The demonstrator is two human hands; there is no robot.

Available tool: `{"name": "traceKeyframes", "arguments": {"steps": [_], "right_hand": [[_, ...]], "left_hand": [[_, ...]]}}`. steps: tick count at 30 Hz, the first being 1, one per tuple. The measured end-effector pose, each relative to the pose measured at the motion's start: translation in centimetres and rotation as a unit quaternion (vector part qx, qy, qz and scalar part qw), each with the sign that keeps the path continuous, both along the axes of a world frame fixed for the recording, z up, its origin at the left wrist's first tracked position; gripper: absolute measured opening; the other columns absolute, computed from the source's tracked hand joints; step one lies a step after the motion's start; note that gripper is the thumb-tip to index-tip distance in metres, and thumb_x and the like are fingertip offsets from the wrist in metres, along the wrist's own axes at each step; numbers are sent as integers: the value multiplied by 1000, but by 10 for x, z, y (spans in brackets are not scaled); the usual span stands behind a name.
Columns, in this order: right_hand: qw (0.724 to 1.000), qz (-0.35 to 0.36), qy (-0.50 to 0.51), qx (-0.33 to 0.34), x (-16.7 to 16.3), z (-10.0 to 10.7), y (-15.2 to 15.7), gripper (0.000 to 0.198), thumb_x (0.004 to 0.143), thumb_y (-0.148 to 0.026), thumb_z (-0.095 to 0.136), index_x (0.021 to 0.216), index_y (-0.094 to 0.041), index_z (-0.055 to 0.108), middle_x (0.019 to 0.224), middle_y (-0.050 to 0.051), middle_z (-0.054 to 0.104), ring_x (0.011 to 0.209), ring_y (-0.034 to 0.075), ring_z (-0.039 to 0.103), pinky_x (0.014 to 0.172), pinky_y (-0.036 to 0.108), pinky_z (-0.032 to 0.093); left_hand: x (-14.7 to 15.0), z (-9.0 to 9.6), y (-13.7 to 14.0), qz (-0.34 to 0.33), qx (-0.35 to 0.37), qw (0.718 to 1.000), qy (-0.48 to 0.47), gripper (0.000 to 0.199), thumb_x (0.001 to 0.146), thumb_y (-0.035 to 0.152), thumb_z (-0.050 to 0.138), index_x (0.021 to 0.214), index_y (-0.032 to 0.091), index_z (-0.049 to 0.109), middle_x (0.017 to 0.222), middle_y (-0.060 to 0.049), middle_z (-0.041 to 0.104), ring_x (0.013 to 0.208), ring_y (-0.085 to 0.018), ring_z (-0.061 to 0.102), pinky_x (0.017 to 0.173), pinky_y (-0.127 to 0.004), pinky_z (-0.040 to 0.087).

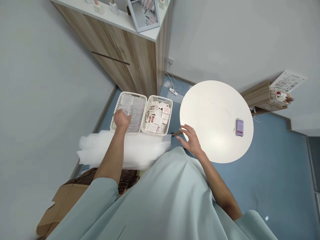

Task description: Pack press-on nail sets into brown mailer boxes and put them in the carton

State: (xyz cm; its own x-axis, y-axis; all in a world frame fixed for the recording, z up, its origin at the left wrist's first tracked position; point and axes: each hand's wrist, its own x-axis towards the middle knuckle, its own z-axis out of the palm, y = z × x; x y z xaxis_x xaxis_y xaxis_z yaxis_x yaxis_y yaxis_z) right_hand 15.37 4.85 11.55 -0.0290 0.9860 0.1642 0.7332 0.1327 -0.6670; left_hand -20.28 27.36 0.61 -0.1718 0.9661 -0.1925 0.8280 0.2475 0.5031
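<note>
My left hand (122, 119) reaches into the left of two white plastic baskets (112, 125), fingers curled down around a clear plastic case (126, 108). Part of that case is hidden under the fingers. Beneath it lie rows of transparent plastic trays (137, 115). Beside this basket stands a second white basket (143, 128) filled with small printed cards (157, 115). My right hand (191, 140) hovers at the near left edge of a round white table (212, 103), fingers spread, nothing in it.
A wood-grain cabinet (120, 50) with a framed picture (145, 15) stands behind the baskets. White foam wrap (140, 150) lies in front of them, cardboard (65, 203) at lower left. A purple pack (239, 127) rests on the table. A power strip (173, 91) lies on the floor.
</note>
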Motion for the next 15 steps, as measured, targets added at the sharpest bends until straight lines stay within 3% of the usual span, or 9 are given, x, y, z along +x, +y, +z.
{"name": "traceKeyframes", "arguments": {"steps": [7,12,15], "right_hand": [[1000,-3,9,4,8,2,-5,35,102,-45,69,134,-31,70,146,9,67,148,33,52,120,60,48],[1000,-8,29,-6,19,7,-10,35,101,-46,69,133,-32,71,146,9,68,148,33,52,119,61,49],[998,-18,51,-11,30,6,-13,36,101,-47,69,134,-33,70,146,8,68,148,33,52,120,61,48]], "left_hand": [[4,7,11,40,-56,997,46,59,86,40,76,127,2,55,137,-28,64,136,-44,50,117,-52,34],[26,29,5,76,19,995,-61,66,87,40,80,129,-1,51,137,-20,62,143,-43,41,124,-56,21],[64,49,-10,50,35,989,-135,84,76,32,89,142,0,48,145,-21,59,142,-39,44,124,-52,28]]}}
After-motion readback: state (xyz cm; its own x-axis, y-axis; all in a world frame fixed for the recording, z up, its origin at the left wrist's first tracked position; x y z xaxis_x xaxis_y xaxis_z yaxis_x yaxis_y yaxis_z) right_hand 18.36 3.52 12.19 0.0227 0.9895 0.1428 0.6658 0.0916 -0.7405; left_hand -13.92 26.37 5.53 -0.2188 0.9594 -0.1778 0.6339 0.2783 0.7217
